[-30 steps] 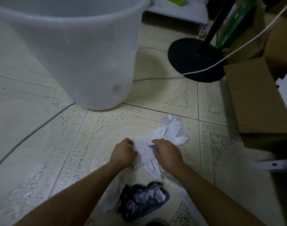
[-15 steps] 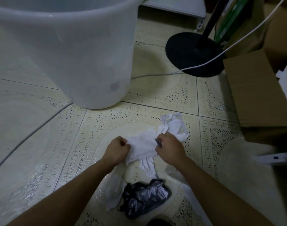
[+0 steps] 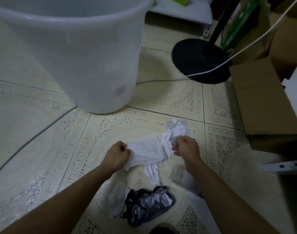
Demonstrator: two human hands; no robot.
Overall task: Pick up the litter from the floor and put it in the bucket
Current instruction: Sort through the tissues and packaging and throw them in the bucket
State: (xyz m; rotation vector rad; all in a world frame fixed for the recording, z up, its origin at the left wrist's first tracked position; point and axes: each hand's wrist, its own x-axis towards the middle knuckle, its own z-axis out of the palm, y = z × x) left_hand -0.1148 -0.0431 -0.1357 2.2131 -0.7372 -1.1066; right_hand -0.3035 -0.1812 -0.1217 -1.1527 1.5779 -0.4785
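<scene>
Low over the floor (image 3: 43,149), near the bucket (image 3: 77,56), we held the crumpled white tissue (image 3: 146,152) stretched left to right; our left hand (image 3: 116,155) pinched one end, our right hand (image 3: 186,149) gripped the other.

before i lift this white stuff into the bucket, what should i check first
1. Left hand grips the white paper: ok.
2. Right hand pinches its other side: ok.
3. Whole piece gathered up: not ok; the crumpled far end looks to rest on the tiles and a tail hangs below.
4. Bucket upright on the floor ahead: ok.
5. Way from the hands to the bucket: ok, only bare tile between.
6. Nothing else left to collect: not ok; a black crumpled bag and clear plastic wrap lie near the forearms.
</scene>
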